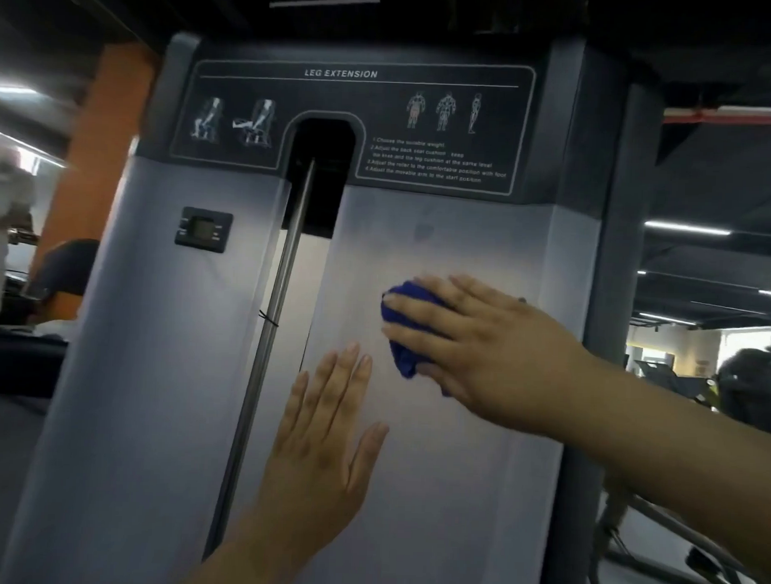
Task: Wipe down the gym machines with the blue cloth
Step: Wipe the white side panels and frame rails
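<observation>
Two flat-fingered hands are pressing the panel (442, 241): left hand (322, 438) bare, slot (320, 180) edge just leftward; right hand (482, 343) covering the blue cloth (400, 331).

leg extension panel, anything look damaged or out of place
Two small things. A thin black tie is twisted round the steel rod in the slot, ends sticking out. A dark smudge sits on the grey panel above the cloth. No cracks or dents show.

Leg extension machine (433, 490), instruction placard (381, 104): "LEG EXTENSION"
Small numbered steps under it start "1.Choose the suitable weight".
</observation>
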Action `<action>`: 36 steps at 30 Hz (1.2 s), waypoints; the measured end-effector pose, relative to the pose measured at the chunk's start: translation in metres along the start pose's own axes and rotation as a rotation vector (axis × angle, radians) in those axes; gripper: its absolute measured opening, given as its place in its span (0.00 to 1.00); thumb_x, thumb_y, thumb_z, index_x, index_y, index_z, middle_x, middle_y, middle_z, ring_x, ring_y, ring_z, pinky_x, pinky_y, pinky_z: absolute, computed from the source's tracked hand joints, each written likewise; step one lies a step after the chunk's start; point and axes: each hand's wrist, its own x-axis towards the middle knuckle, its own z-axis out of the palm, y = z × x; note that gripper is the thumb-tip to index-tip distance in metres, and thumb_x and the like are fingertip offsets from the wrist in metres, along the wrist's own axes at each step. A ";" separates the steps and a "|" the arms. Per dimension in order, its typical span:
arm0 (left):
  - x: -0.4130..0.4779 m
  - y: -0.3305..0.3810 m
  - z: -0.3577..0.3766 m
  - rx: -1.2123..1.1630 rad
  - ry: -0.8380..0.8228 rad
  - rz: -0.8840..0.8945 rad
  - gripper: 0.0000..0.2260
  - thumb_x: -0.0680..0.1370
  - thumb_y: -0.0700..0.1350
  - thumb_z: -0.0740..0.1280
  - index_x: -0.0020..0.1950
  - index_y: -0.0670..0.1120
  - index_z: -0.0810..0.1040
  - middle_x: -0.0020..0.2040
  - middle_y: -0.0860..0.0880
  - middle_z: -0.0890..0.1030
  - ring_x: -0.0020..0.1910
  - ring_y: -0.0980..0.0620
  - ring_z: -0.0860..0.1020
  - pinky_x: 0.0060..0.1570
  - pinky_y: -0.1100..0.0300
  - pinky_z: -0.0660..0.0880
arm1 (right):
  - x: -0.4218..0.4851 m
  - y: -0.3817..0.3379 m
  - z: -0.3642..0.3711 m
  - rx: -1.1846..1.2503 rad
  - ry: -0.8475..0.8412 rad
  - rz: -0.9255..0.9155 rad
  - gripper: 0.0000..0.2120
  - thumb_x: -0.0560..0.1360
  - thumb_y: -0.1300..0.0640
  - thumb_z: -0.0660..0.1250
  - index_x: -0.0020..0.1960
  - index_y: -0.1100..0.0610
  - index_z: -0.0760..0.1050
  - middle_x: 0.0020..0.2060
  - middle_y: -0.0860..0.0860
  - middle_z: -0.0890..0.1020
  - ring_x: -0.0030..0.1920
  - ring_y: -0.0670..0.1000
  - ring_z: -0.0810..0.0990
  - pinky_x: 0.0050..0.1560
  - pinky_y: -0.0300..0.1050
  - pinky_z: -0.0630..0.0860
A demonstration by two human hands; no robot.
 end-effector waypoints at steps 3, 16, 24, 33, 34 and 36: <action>-0.003 0.002 0.002 -0.028 0.000 -0.039 0.31 0.90 0.60 0.50 0.90 0.47 0.53 0.90 0.50 0.53 0.89 0.47 0.52 0.85 0.41 0.52 | 0.024 0.008 -0.003 -0.015 -0.026 0.178 0.29 0.89 0.41 0.47 0.87 0.50 0.59 0.88 0.52 0.57 0.87 0.61 0.52 0.86 0.61 0.53; -0.006 0.002 0.007 -0.064 0.033 -0.047 0.31 0.90 0.59 0.54 0.90 0.45 0.54 0.90 0.49 0.53 0.89 0.47 0.52 0.86 0.40 0.55 | 0.072 -0.019 -0.001 0.022 -0.039 -0.076 0.29 0.89 0.40 0.45 0.87 0.48 0.59 0.87 0.50 0.58 0.87 0.60 0.53 0.87 0.59 0.51; -0.034 0.000 0.008 -0.105 0.037 -0.061 0.29 0.90 0.57 0.56 0.89 0.45 0.58 0.89 0.47 0.56 0.89 0.46 0.54 0.86 0.41 0.56 | 0.078 -0.039 0.008 0.044 -0.023 -0.127 0.28 0.89 0.42 0.47 0.87 0.49 0.61 0.87 0.51 0.60 0.87 0.61 0.52 0.86 0.61 0.53; -0.060 0.006 0.010 -0.119 0.013 -0.063 0.29 0.91 0.55 0.55 0.89 0.42 0.56 0.90 0.45 0.54 0.89 0.45 0.52 0.87 0.41 0.52 | 0.076 -0.065 0.015 0.078 -0.013 -0.142 0.27 0.90 0.43 0.47 0.86 0.50 0.61 0.87 0.53 0.59 0.87 0.62 0.52 0.86 0.63 0.53; -0.063 0.006 0.011 -0.124 0.015 -0.070 0.29 0.91 0.54 0.56 0.88 0.42 0.57 0.89 0.44 0.55 0.89 0.45 0.52 0.87 0.41 0.52 | 0.074 -0.068 0.015 0.070 -0.021 -0.182 0.28 0.89 0.43 0.46 0.86 0.49 0.61 0.86 0.53 0.60 0.87 0.62 0.53 0.85 0.64 0.54; -0.071 0.007 0.014 -0.126 0.018 -0.079 0.29 0.91 0.54 0.56 0.88 0.42 0.57 0.89 0.44 0.55 0.89 0.44 0.52 0.87 0.40 0.53 | 0.077 -0.061 0.015 0.048 0.029 -0.114 0.28 0.89 0.42 0.47 0.86 0.50 0.62 0.86 0.55 0.62 0.86 0.64 0.55 0.84 0.65 0.56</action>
